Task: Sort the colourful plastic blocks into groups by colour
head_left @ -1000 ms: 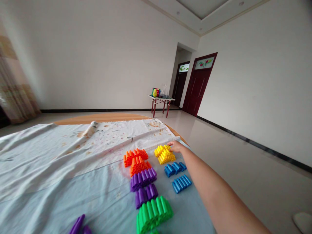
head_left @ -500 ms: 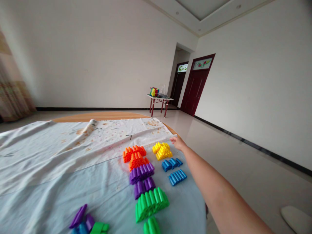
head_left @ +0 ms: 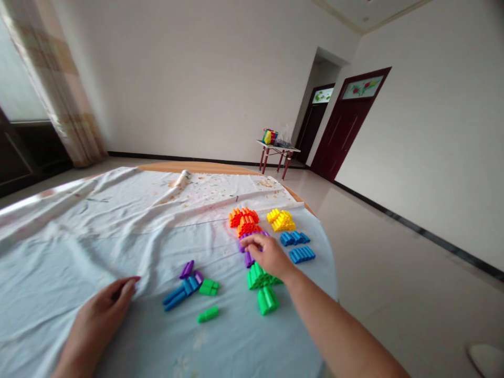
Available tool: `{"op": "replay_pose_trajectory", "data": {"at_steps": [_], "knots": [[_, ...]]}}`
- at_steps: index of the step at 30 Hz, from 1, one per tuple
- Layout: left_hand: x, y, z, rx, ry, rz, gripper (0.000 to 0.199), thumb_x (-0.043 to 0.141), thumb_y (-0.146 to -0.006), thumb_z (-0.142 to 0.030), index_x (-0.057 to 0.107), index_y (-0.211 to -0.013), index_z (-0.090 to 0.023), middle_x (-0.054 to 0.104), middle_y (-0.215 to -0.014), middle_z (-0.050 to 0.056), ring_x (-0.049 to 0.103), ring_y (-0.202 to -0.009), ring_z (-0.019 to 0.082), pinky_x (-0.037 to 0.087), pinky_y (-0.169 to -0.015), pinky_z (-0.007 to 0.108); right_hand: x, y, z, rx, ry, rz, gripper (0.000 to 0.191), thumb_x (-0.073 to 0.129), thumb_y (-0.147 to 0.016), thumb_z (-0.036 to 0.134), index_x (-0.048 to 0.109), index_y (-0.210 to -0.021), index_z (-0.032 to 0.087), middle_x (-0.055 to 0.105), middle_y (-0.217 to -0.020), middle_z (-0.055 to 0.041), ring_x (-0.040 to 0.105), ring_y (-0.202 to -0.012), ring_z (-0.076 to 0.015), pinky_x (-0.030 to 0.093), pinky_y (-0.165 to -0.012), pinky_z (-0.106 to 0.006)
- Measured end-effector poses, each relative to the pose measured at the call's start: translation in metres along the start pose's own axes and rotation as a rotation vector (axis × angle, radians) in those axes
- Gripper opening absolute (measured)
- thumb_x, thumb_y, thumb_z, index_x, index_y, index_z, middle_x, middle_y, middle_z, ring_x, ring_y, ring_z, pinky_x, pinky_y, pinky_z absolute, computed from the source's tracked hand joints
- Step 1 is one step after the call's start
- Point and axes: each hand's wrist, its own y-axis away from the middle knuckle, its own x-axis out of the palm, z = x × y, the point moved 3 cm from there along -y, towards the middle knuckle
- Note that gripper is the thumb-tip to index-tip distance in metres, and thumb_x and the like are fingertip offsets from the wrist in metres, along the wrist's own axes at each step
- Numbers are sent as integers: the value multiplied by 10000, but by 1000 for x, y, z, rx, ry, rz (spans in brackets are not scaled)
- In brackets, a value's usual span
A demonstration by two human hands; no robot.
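Sorting by colour seems the present step: the right hand (head_left: 271,255) is over stacked purple plastic tubes (head_left: 249,260), its grip I cannot tell, while the left hand (head_left: 100,313), fingers loosely apart, nears loose mixed-colour plastic tubes (head_left: 190,285), probably next needing separation.

Daylight, soft, from window (head_left: 19,84) at left. Floor (head_left: 354,236): pale sheen. Wide-angle stretch, edges blurred, upper right corner dark.

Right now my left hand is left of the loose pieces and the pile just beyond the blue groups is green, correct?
No: in the head view, that pile is yellow, not green. Your left hand is indeed left of the loose pieces.
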Motion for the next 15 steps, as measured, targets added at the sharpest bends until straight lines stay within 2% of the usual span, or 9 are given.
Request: {"op": "replay_pose_trajectory", "data": {"at_steps": [3, 7, 11, 15], "knots": [[-4, 5, -7, -16, 30, 26, 435, 445, -754, -457, 687, -986, -180, 741, -880, 35, 664, -847, 197, 480, -693, 215, 54, 20, 32, -118, 94, 114, 267, 510, -792, 125, 663, -1001, 188, 689, -968, -44, 626, -898, -157, 487, -834, -289], [-5, 8, -8, -8, 69, -5, 443, 445, -742, -476, 696, -971, -191, 739, -856, 32, 662, -826, 192, 476, -671, 205, 97, 29, 38, -122, 298, 187, 326, 577, -754, 127, 641, -1065, 200, 669, -1031, -59, 570, -1007, -202, 430, -919, -344], [-2, 6, -4, 7, 83, -14, 426, 463, -733, -480, 704, -951, -205, 740, -846, 23, 664, -808, 190, 474, -652, 203, 111, 30, 24, -48, 455, 216, 359, 614, -749, 179, 617, -1108, 201, 651, -1050, -82, 539, -1032, -233, 408, -919, -378], [-4, 6, -8, -7, 61, 4, 443, 442, -750, -479, 689, -980, -192, 740, -821, 27, 666, -809, 189, 471, -662, 207, 111, 32, 17, -62, 453, 270, 363, 592, -750, 155, 619, -1102, 239, 662, -1040, -51, 535, -1017, -223, 402, -892, -365]]}}
